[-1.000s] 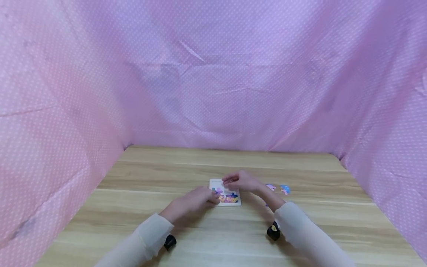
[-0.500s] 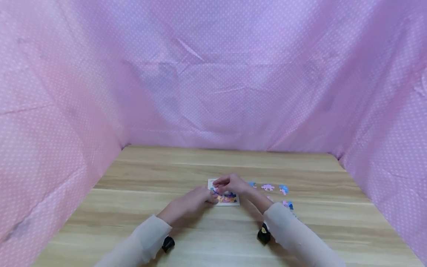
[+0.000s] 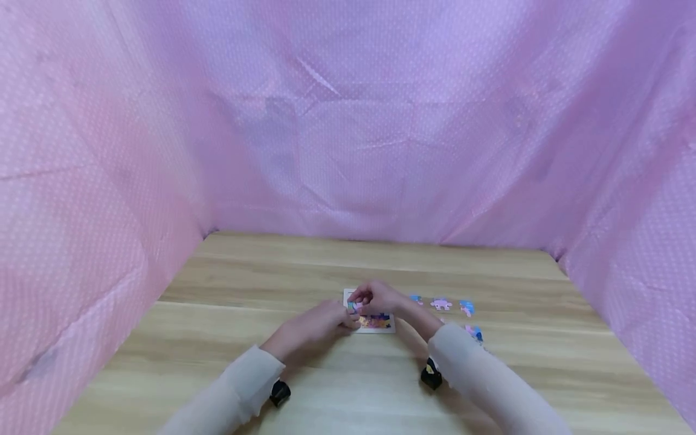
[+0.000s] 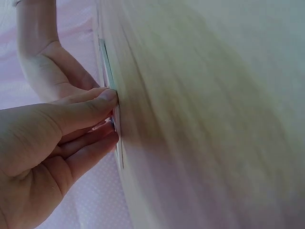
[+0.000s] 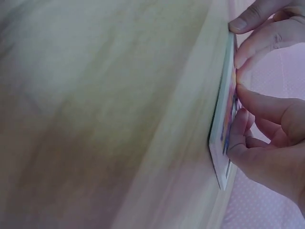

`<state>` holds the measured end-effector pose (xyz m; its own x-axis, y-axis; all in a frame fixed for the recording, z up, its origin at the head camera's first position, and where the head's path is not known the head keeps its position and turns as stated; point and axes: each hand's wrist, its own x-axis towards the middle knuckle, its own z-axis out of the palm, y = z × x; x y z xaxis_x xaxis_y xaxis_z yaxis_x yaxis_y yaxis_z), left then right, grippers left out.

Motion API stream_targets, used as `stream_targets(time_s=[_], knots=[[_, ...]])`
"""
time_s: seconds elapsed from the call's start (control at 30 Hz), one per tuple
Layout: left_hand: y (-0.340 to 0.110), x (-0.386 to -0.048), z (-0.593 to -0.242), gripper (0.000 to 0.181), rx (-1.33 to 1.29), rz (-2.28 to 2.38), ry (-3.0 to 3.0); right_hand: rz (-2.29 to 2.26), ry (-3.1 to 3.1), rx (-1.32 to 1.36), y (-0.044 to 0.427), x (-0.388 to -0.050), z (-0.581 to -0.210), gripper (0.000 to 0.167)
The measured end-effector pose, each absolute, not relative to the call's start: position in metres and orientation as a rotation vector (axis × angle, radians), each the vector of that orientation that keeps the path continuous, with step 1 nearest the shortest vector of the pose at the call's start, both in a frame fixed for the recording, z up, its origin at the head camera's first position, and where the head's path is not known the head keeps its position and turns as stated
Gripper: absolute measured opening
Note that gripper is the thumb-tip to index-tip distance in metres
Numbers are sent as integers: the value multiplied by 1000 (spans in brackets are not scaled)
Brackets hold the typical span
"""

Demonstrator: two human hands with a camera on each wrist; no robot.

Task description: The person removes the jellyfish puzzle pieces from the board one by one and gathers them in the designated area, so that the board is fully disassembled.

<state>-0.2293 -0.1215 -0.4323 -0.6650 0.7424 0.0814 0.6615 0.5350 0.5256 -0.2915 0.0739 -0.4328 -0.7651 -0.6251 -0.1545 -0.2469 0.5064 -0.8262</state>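
A small square jigsaw board [image 3: 380, 331] with a pale rim lies flat on the table, its lower part filled with colourful picture pieces. My left hand [image 3: 325, 319] holds the board's left side, the thumb at its edge and fingers reaching over the picture. Over the board's left half, my right hand [image 3: 379, 297] pinches a pink and pale puzzle piece [image 3: 358, 307], close to the left fingertips. In the right wrist view, the right thumb and fingers touch the board's surface and hide most of that piece. The board [image 5: 220, 155] shows edge-on there.
Loose pieces lie right of the board: a lilac puzzle piece [image 3: 441, 304], a blue and pink puzzle piece [image 3: 466, 307] and another blue and pink piece [image 3: 474, 333], with others partly behind the right arm. A pink dotted cloth [image 3: 348, 151] surrounds the wooden table [image 3: 272, 266].
My right hand has moved left and down over the board, its fingertips now beside the left ones. The left hand has stayed at the board's left edge. More loose pieces show beside the right arm.
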Motion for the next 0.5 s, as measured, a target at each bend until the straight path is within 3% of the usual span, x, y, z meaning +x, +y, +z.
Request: stream_targets(time_s=[0.5], knots=[[-117,-221,-431,43,1127,852,2651,-992,2416,-804,75,-291,-423,19]])
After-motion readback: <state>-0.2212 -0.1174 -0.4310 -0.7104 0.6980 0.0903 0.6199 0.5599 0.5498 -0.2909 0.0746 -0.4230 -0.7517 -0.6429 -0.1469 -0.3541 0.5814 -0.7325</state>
